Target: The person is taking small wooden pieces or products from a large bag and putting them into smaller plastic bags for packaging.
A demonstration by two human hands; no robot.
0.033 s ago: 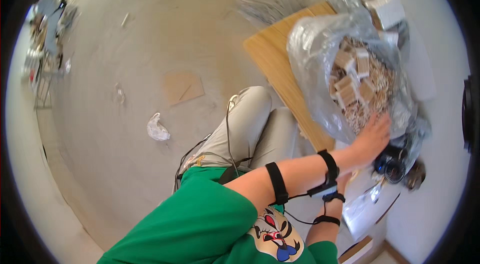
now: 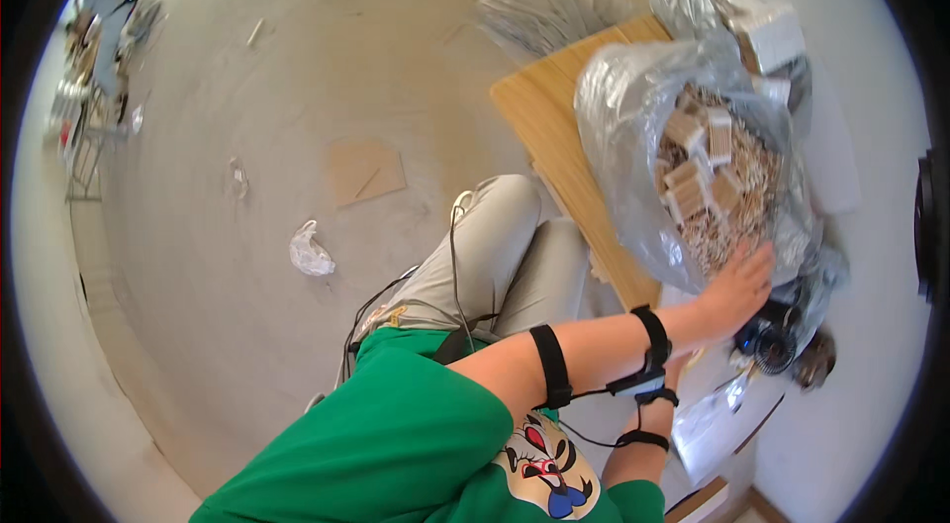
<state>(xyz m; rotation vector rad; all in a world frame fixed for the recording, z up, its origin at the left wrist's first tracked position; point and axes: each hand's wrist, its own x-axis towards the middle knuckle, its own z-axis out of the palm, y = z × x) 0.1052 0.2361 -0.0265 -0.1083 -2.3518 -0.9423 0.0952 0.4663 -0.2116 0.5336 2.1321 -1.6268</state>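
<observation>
Left hand (image 2: 734, 287) rests flat, fingers spread and released, on the lower edge of the clear plastic bag (image 2: 633, 127) of wooden pieces (bag sits at the near edge of the wooden bench (image 2: 539, 117)). Right hand: hidden below the left forearm, grip cannot be told.

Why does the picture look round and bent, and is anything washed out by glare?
Head view: the fisheye lens curves the wooden table edge and blackens the corners; the clear plastic bag shows bright sheen, and the top left corner is overexposed; the left hand looks sharp.
</observation>
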